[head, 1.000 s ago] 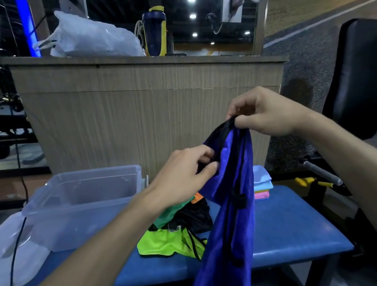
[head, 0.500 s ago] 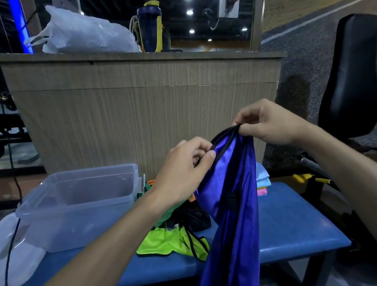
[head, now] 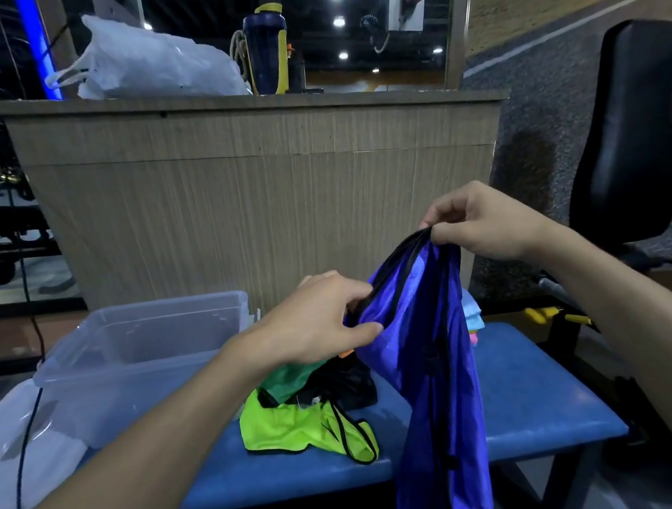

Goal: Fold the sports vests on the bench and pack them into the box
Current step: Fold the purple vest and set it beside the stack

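Blue vest in hand, fold not started.
Shiny blue black-trimmed mesh vest (head: pixel 426 370) hangs over the blue padded worktop (head: pixel 531 391); left grip (head: pixel 317 320) and right grip (head: pixel 479 222) both pinch its top edge. Clear plastic box (head: pixel 141 348) looks empty; neon-green vest (head: pixel 306 429) and others still piled. Gym room, wood-panel counter (head: pixel 265 186) behind.
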`<state>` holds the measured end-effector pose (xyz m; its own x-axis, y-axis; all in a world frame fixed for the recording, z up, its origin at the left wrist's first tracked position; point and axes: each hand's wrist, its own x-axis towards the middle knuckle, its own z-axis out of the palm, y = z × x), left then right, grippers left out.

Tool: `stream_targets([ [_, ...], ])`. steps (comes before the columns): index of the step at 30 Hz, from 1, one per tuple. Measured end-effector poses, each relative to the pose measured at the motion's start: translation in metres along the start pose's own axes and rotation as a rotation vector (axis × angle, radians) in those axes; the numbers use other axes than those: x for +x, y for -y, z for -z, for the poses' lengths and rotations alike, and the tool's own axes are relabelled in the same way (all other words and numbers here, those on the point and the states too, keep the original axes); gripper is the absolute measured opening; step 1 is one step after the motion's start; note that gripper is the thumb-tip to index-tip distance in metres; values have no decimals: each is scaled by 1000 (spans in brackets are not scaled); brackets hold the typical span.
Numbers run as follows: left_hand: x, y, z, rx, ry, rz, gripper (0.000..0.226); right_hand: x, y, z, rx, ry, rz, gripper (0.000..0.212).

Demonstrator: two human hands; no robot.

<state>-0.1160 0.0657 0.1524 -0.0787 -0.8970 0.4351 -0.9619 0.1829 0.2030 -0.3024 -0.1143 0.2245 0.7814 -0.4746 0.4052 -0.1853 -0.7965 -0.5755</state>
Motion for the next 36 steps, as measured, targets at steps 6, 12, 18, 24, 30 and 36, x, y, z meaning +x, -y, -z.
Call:
stream_targets([
  [6,-5,-9,-3,-264,-228,-5,26,-2,-3,2,-15,-24,-12,19],
  [12,1,-7,-13,-166,-193,91,22,-4,6,2,-14,-18,41,19],
  [18,17,-14,-20,-536,-73,133,36,-1,17,0,-85,-12,89,18],
  [24,16,-21,-15,-705,22,97,29,2,14,-1,-142,-34,71,18],
  [30,15,-21,6,-658,150,147,43,2,-5,-1,-203,-131,45,13],
  [36,20,-4,42,-141,202,121,39,0,-25,-6,-221,-189,11,13],
])
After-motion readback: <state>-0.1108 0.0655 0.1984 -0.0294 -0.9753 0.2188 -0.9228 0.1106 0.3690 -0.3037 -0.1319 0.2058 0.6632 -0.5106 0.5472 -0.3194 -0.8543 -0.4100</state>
